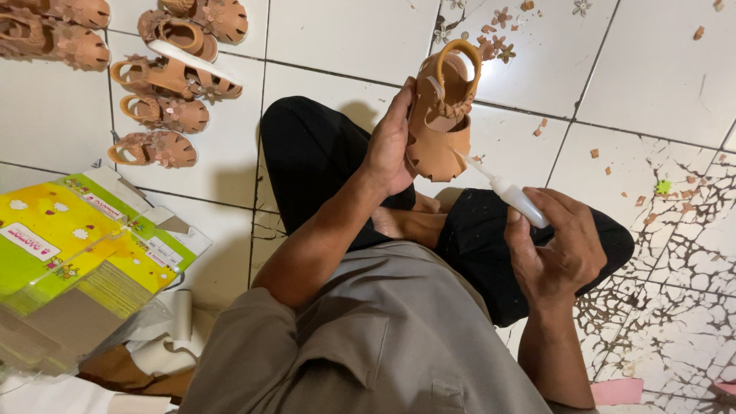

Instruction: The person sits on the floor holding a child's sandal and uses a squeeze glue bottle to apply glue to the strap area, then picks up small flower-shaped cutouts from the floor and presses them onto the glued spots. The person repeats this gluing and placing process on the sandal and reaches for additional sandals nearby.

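Flattened yellow-green cartons stacked at lower left, nothing inside. Upper left, tan sandals on the floor. Top centre, left hand grips a tan sandal; right hand pinches a white glue bottle, nozzle touching it.

Tan sandal looking like smooth moulded plastic or rubber, matt with a faint sheen. Glue bottle showing as translucent white plastic. Floor tiles gleaming glossy white, crazed with cracks at near right. Flattened boxes at left looking like glossy printed card under clear film.
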Demonstrator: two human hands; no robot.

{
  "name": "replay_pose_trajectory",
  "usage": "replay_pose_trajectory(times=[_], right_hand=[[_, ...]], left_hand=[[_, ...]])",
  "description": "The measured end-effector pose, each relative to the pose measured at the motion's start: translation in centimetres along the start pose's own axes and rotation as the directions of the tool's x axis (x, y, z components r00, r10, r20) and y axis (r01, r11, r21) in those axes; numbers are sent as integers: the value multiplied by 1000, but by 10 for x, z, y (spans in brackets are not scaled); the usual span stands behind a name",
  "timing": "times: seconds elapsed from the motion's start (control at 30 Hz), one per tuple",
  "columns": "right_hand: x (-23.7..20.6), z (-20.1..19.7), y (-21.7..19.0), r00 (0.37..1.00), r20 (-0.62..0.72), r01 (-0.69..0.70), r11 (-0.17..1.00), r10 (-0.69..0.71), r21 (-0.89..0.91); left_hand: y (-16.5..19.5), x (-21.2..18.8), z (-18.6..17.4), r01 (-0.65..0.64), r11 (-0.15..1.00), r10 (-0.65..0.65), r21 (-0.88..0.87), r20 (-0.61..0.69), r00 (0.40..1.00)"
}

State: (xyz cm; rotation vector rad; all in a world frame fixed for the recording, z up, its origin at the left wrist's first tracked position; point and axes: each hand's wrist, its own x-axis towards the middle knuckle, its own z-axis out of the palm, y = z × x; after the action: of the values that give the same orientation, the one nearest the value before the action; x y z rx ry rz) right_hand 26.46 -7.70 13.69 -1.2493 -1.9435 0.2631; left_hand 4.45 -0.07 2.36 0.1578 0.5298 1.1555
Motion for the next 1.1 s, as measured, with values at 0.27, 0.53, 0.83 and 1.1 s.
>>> replay_pose_trajectory(times=[0.27, 0.53, 0.83, 1.1], right_hand=[[-18, 8, 67, 876, -115, -345, 774, 469, 531], [3, 76, 203, 746, -19, -576, 659, 666, 484], [40, 132, 259, 643, -35, -753, 639, 765, 157], [26, 128, 252, 686, -59, -726, 687, 725, -2]], left_hand=[[13, 1, 0, 33, 999, -33, -1, 7, 999], [21, 14, -10, 2, 1000, -3, -15, -64, 998], [31, 35, -19, 28, 999, -33, -35, -161, 986], [34, 39, -19, 40, 998, -46, -43, -160, 986]])
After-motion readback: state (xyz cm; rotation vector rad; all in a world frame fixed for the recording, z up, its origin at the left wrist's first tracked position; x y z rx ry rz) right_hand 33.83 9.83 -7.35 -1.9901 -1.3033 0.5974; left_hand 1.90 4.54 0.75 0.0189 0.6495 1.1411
